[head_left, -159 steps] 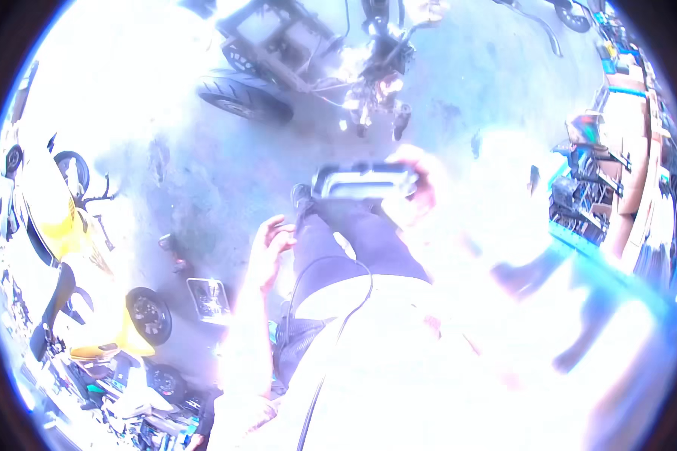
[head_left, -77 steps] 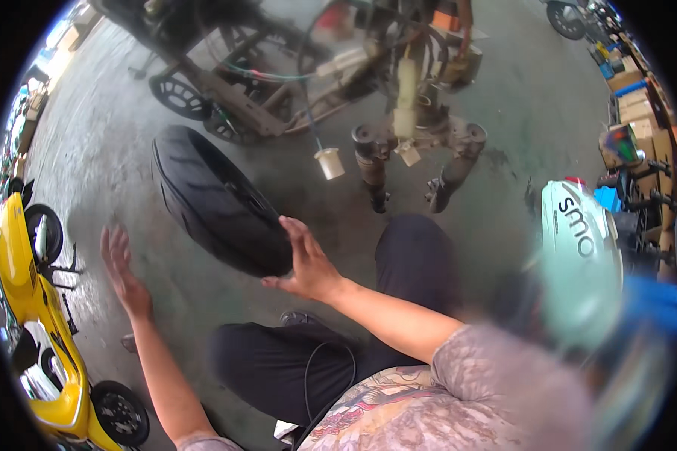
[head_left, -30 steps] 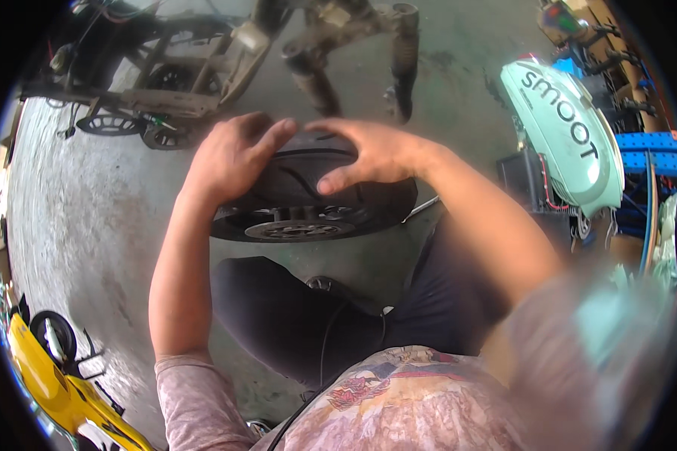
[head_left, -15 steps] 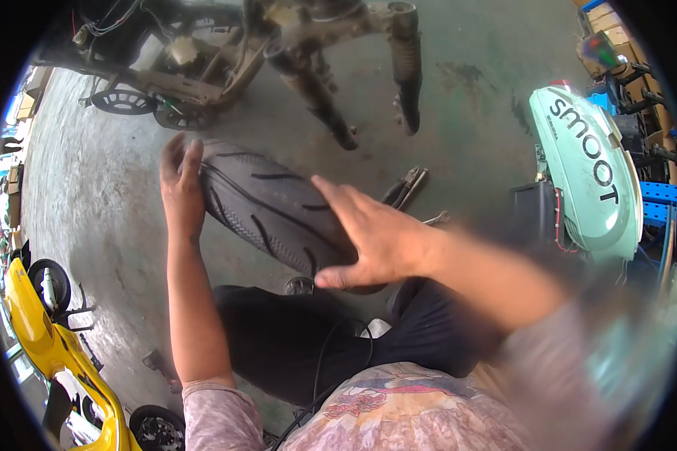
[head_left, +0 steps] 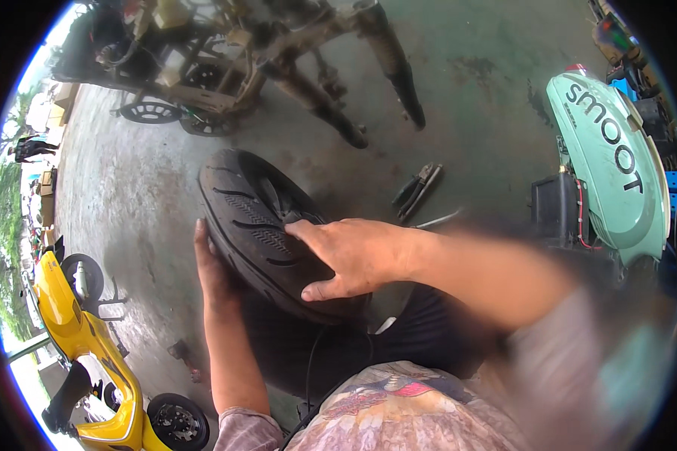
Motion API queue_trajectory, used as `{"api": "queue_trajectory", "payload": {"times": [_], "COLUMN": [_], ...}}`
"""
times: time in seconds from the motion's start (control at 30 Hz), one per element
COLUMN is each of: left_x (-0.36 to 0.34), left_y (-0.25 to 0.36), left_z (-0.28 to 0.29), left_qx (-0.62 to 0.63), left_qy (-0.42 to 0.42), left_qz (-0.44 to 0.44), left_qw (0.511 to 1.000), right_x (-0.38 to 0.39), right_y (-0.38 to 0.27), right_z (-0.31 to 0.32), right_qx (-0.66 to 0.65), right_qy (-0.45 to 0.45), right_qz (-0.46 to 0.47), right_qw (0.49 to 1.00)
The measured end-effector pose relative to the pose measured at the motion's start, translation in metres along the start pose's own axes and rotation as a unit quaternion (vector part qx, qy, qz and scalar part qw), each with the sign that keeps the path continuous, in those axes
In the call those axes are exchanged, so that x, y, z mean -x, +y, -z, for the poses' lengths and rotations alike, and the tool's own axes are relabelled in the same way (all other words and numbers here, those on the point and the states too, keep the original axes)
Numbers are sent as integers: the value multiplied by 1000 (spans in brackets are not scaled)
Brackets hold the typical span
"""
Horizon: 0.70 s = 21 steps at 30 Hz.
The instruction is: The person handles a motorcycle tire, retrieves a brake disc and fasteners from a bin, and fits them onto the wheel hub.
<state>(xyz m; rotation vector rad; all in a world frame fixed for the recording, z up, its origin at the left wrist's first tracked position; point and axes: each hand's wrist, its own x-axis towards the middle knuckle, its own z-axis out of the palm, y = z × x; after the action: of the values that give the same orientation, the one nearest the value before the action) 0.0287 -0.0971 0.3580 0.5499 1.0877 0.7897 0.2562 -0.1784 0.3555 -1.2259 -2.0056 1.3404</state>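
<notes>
The left hand (head_left: 212, 269), partly hidden so its openness cannot be told, has shifted lower along the tire (head_left: 247, 225), which lies tilted between both hands and has turned to show its right side. The right hand (head_left: 350, 255) rests on it, thumb and fingers spread; beyond, large dark lettering (head_left: 606, 136) crosses a mint-green panel (head_left: 633, 219).

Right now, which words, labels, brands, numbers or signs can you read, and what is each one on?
Pale green panel: one large dark word, clear enough to read, but I won't copy out lettering.
Same panel, next to the big word: a small dark line, too small to read.
Black tyre: no lettering that I can make out.
Yellow scooter body: none that I can make out either.
</notes>
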Motion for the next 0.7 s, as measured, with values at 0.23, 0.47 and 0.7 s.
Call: {"api": "queue_trajectory", "payload": {"times": [0.23, 0.47, 0.7], "left_x": [-3, -13, -48], "left_y": [-12, -22, 9], "left_z": [-25, -18, 20], "left_qx": [-22, -54, -120], "left_qy": [-89, -143, -193], "left_qz": [-6, 9, 31], "left_qw": [996, 988, 973], "right_x": [7, 20, 25], "right_y": [-4, 2, -15], "right_z": [12, 12, -44], "right_qx": [-21, -39, -45], "right_qy": [33, 32, 73], "right_qz": [-116, -132, -73], "right_qw": [992, 990, 994]}}
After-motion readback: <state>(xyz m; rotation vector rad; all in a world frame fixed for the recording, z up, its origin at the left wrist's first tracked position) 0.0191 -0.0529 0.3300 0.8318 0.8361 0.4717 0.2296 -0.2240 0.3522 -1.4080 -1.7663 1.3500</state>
